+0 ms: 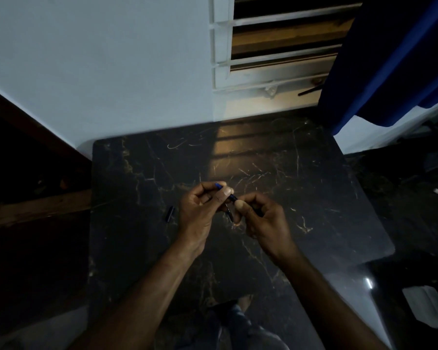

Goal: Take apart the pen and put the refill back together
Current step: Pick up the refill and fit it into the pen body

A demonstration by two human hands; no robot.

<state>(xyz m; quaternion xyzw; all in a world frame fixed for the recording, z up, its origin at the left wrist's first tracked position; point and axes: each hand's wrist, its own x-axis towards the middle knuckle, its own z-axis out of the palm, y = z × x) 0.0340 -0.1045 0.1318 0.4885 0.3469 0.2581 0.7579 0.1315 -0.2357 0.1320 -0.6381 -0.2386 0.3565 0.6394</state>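
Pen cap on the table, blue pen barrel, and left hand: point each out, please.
pen cap (170,213), head view, middle of the dark piece lying on the tabletop.
blue pen barrel (218,185), head view, exposed blue end above the fingers.
left hand (200,210), head view, back of the hand.

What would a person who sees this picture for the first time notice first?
First, the two hands meeting over the middle of the dark marble table: the left hand and the right hand hold a thin blue pen between their fingertips. A small dark pen cap lies on the table just left of the left hand.
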